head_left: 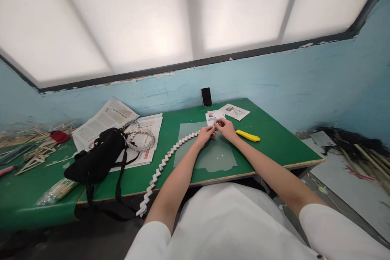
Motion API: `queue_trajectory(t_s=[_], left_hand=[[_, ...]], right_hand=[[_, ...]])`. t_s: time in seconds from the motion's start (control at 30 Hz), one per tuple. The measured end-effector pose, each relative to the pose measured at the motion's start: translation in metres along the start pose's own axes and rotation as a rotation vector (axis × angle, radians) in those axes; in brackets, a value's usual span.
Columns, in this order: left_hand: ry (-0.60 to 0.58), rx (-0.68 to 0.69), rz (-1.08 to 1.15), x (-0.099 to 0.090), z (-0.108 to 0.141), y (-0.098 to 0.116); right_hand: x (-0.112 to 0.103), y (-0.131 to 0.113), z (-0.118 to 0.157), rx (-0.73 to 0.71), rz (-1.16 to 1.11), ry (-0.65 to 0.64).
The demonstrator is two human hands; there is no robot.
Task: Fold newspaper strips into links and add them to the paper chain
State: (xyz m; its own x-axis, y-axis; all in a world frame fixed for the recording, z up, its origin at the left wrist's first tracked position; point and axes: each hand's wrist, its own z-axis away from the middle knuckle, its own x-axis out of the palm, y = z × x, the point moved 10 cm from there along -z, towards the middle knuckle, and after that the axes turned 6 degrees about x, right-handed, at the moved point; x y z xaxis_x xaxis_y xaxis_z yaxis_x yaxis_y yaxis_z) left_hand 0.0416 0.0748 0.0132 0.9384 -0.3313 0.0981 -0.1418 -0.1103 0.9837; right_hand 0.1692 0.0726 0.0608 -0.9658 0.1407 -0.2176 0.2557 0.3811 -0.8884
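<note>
A long zigzag chain of folded paper [166,159] runs from my left hand [206,134] down to the left and hangs over the table's front edge. My left hand is closed on the chain's upper end. My right hand [224,126] touches it, fingers pinched on a small piece of paper [215,120]. Both hands are above a translucent sheet [213,156] on the green table [274,146]. Printed paper pieces [210,116] lie just behind the hands. A yellow cutter [248,135] rests to the right of my right hand.
A phone [206,97] leans on the wall. To the left are a black bag [100,156], newspapers [106,122], a coiled paper chain [146,140], a red cap [59,136] and thin sticks [36,158]. Another paper sheet [240,113] lies at the back right.
</note>
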Motion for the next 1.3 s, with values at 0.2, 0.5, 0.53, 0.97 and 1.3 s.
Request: queue_trajectory(t_s=[0.2,0.5,0.53,0.97,1.3], left_hand=[[0.007,-0.057,0.04,0.002,0.0,-0.005],[-0.005,-0.092,0.089,0.001,0.001,-0.009],[0.002,-0.093,0.103,0.001,0.0,-0.009],[0.015,-0.076,0.126,-0.002,0.002,-0.009],[0.042,-0.068,0.124,-0.003,0.001,-0.007]], right_hand=[[-0.006,-0.003,0.0,-0.01,0.01,0.067],[-0.003,-0.01,0.003,-0.106,0.132,0.014],[-0.002,-0.015,0.004,-0.149,0.167,-0.005],[0.009,-0.032,0.015,-0.408,0.425,-0.244],[0.013,-0.032,0.018,-0.431,0.466,-0.285]])
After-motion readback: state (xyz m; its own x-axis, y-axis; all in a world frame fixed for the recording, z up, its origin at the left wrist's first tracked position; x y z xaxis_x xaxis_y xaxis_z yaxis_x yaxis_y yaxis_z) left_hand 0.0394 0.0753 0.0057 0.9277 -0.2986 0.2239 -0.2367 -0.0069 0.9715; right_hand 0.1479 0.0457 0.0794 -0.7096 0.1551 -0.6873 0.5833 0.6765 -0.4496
